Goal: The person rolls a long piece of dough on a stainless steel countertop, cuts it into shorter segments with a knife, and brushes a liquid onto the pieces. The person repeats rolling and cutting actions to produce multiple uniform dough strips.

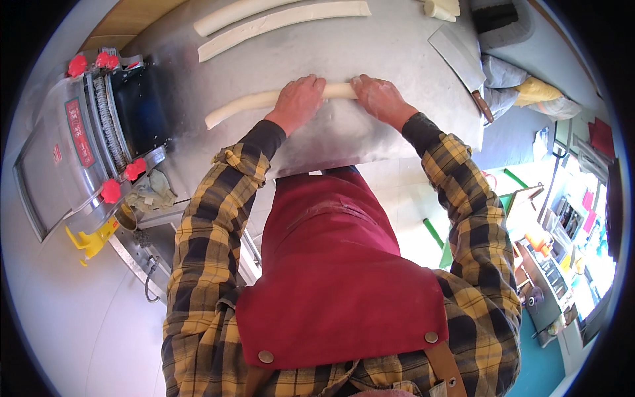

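Observation:
A pale rope of dough (243, 105) lies across the steel worktop (317, 134) before me, its left end running well past my hands. My left hand (300, 99) is curled over its middle. Near the right end, my right hand (379, 97) has its fingers bent over the dough and covers that end. A short stretch of dough shows between the two hands. Farther back, a long flat-sided dough strip (283, 31) and a rounder dough roll (238, 17) lie side by side. Smaller dough pieces (440, 9) sit at the far right.
A cleaver (455, 55) lies at the right, its wooden handle (482, 106) over the worktop's edge. At the left stands a dough-rolling machine (94, 134) with red knobs, a crumpled cloth (151, 191) beside it. Bags (526, 89) rest beyond the right edge.

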{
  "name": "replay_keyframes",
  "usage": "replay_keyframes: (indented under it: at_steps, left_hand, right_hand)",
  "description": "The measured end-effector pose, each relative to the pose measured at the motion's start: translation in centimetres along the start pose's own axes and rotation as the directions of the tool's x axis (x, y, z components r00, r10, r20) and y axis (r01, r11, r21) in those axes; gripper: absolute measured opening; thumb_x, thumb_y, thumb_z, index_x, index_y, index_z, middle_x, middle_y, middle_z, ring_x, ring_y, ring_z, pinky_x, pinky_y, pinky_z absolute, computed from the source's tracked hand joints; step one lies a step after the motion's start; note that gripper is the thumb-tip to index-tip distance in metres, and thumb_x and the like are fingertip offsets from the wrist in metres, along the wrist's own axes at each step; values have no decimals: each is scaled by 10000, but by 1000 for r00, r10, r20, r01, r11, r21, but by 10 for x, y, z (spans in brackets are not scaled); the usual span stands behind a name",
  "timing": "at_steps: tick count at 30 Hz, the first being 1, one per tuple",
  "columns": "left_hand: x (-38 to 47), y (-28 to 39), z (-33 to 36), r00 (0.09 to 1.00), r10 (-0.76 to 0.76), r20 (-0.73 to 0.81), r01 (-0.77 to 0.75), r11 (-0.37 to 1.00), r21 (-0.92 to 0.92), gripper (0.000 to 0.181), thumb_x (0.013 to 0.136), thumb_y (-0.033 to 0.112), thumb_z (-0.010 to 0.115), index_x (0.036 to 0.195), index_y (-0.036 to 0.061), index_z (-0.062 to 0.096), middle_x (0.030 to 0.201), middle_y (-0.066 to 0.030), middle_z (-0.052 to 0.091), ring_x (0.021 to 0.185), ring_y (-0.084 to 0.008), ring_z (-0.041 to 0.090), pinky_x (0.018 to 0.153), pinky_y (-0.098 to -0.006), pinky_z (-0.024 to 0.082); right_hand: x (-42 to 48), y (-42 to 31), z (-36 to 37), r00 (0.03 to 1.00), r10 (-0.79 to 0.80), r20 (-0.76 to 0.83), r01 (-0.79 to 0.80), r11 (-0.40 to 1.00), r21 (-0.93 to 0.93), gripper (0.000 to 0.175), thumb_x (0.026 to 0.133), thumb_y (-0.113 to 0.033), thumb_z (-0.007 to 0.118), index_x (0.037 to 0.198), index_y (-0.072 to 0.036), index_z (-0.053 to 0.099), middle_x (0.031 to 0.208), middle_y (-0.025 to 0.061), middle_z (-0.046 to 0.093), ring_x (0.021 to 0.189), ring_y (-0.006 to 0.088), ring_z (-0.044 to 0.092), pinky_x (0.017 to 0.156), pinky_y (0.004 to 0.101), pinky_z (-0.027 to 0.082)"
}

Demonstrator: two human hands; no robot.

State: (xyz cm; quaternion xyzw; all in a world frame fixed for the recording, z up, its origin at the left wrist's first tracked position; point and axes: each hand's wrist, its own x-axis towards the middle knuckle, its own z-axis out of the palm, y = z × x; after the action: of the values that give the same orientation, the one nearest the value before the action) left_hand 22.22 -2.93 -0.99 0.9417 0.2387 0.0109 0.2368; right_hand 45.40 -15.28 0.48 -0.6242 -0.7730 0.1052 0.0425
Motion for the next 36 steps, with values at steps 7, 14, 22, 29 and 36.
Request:
replay_keyframes:
  at_steps: [7,14,22,29,36]
  left_hand:
    - [17,18,-5,995,42,90,-34,995,-93,370,919,246,789,1200,67,627,1079,-139,709,1030,-371,720,882,-502,585]
    - [28,36,-13,998,19,52,-7,978,-210,353,937,269,766,1200,70,643,1074,-168,743,1030,-395,731,876,-511,587]
    - [41,42,-2,994,22,109,2,976,-219,286,927,257,768,1149,81,728,990,-152,782,969,-391,751,830,-506,585]
    - [39,32,9,999,38,36,-33,991,-127,297,895,198,784,1140,81,663,1030,-138,729,989,-384,737,829,-515,585]
    - [9,-16,-24,987,53,151,-55,998,11,269,921,138,744,1156,79,628,1019,-136,715,977,-370,735,850,-510,593]
  right_hand:
    - [11,-2,-29,991,0,135,-7,998,56,226,988,-152,649,1193,-55,644,933,102,726,838,339,761,721,445,621]
    - [14,-1,-31,955,90,281,-100,995,22,297,957,-188,718,1213,-57,642,993,126,756,898,367,765,756,489,614]
    - [10,-7,-46,970,148,194,-170,980,104,348,922,-192,761,1229,-79,644,981,170,759,973,404,759,858,520,608]
    - [6,10,-35,938,180,296,-233,961,152,335,928,-193,765,1220,-78,647,964,198,770,930,443,745,841,546,603]
    - [7,19,-32,964,129,232,-151,985,79,387,913,-216,796,1246,-103,635,904,154,755,869,406,749,775,524,599]
